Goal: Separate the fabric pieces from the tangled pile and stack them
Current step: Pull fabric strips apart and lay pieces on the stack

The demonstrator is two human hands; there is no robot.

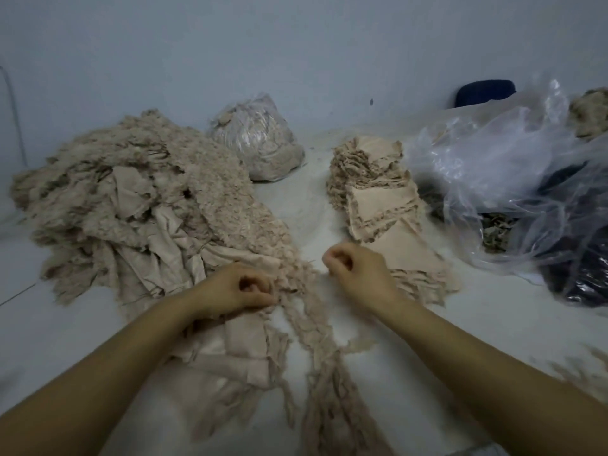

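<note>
While left hand (241, 287) pinches, fabric strip (316, 327) running lengthwise

You are in a bare textile sorting or workroom, not a home. A plain pale wall (296, 44) backs a white desk (460, 307) dusted with lint. Left of your grips rises a big tangled pile (131, 192) of beige frayed offcuts; just beyond your right grip sits a neat stack (375, 192) of the same scraps. Farther back stands a tied clear bag (260, 139) stuffed with them, and off right lie loose plastic sacks (510, 159).
</note>
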